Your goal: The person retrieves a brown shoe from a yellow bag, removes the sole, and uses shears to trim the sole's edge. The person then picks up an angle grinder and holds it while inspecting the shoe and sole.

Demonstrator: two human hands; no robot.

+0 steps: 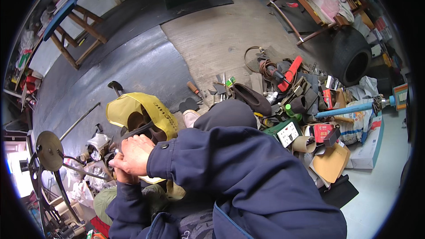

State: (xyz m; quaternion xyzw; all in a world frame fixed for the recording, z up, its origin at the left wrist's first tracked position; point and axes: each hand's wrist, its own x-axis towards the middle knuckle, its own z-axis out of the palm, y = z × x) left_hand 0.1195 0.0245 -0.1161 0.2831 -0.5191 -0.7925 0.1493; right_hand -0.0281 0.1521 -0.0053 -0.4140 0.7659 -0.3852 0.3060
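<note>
My right hand (138,151) is closed and lies over my left hand (125,175), which is mostly covered by it. Both are brought together in front of my left side, fingers curled. A small pale tip shows at the fingers, but what they hold is hidden. Just beyond them lies an open yellow bag (164,114) with dark, shoe-like things (136,118) inside. A dark band (142,128) crosses the bag's mouth close to my right knuckles.
A metal stand with a round disc (50,151) rises at left. At right, a heap holds a dark shoe (251,98), a corded power tool (272,71), a green box with sockets (288,133) and cartons. Farther off are a tyre (352,57), a blue-topped stool (60,17) and a wooden-armed chair (305,4).
</note>
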